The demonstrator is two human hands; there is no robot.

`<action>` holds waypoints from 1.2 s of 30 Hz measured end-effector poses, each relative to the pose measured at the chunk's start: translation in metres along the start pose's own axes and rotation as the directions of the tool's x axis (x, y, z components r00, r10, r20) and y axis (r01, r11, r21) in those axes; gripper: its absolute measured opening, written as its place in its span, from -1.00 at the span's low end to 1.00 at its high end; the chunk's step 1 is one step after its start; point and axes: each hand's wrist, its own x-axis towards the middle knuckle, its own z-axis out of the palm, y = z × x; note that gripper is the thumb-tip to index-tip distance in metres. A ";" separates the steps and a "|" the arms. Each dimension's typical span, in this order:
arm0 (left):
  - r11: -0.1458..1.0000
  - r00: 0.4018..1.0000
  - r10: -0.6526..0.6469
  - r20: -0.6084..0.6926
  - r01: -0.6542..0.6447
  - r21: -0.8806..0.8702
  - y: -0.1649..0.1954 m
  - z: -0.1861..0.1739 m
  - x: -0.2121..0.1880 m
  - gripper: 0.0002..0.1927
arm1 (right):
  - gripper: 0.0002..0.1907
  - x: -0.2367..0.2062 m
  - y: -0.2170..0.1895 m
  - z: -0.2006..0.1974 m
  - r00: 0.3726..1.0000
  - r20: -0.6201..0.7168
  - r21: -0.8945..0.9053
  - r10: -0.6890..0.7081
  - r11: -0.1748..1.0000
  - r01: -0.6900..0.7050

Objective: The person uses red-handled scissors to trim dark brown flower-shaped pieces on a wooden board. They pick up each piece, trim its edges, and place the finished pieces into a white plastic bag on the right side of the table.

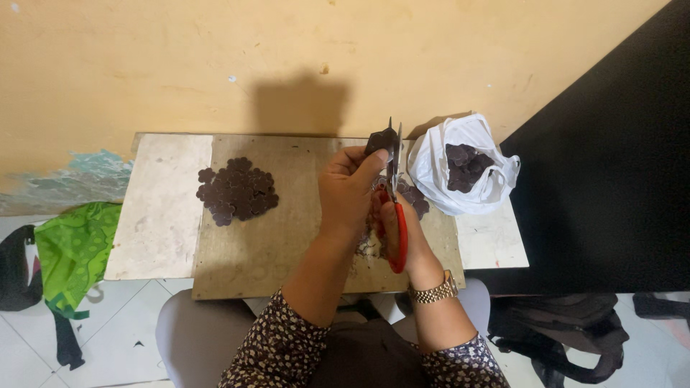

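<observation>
**Hands cutting a dark piece with red-handled scissors**

Right hand (402,233), nearest the body with a gold-coloured watch (434,291) at its wrist, is closed through the red handles of a pair of scissors (394,194). Their blades point away from the person, and a small dark flower-shaped piece (379,140) sits at the blades, just beyond the fingertips. Left hand (350,190), touching the right one on its left side, is closed in a pinch on that same dark piece, thumb and fingers holding its lower edge while the blades meet its right side.

Under both hands lies a brown board (266,244) resting on a pale table (154,215). Small scraps (368,246) lie on the board beneath the hands, and a few more dark pieces (415,197) lie just right of the scissors.

Well to the left of the left hand, a flat pile of dark cut shapes (238,190) sits on the board. Just beyond and right of the right hand, a white plastic bag (438,169) stands open with more dark shapes (466,165) inside. Farthest off rises a yellow wall (215,57).
</observation>
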 end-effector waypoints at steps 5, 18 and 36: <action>0.999 1.000 -0.017 0.019 0.016 0.049 0.000 -0.003 0.001 -0.87 | -0.39 -0.003 -0.005 -0.004 1.000 -0.002 -0.025 0.020 1.000 -0.020; 0.998 0.990 -0.030 0.139 0.022 0.059 -0.005 -0.015 0.017 -0.87 | -0.60 0.002 -0.003 -0.019 0.995 0.004 -0.020 0.095 0.995 -0.095; 0.993 0.992 -0.055 0.117 0.042 0.111 -0.004 -0.011 0.024 -0.89 | -0.49 0.006 -0.003 -0.024 0.997 0.071 0.003 0.011 1.000 -0.011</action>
